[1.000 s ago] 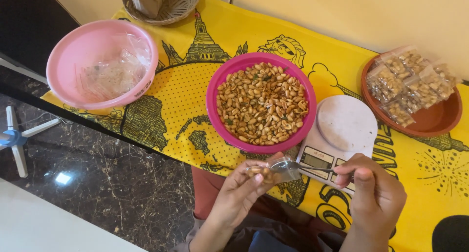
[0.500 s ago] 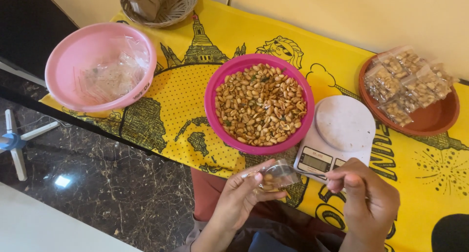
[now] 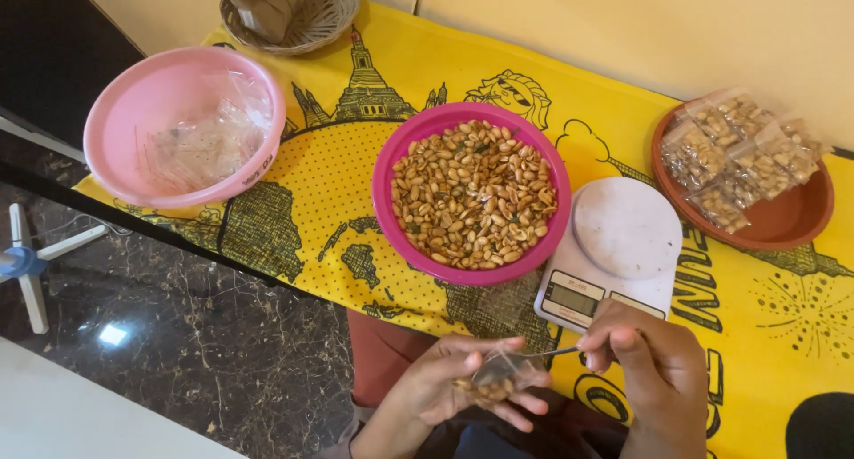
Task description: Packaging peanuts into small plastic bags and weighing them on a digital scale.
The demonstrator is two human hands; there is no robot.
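Observation:
My left hand (image 3: pixel 449 383) holds a small clear plastic bag (image 3: pixel 489 386) with some peanuts in it, below the table's front edge. My right hand (image 3: pixel 654 370) grips a metal spoon (image 3: pixel 525 359) whose bowl sits in the bag's mouth. Just above the hands stands a magenta bowl (image 3: pixel 396 161) full of roasted peanuts (image 3: pixel 471 194). A white digital kitchen scale (image 3: pixel 618 245) sits right of that bowl, nothing on its platter.
A pink bowl (image 3: pixel 116 130) holding empty clear bags stands at the left. A brown plate (image 3: pixel 787 223) with several filled peanut packets (image 3: pixel 738 152) is at the right. A wicker basket (image 3: pixel 316 23) sits at the back. A yellow printed cloth (image 3: pixel 311 201) covers the table; dark marble floor lies left.
Both hands have dropped lower and nearer to me, and the spoon has gone into the bag's mouth. Bowls and scale have not moved.

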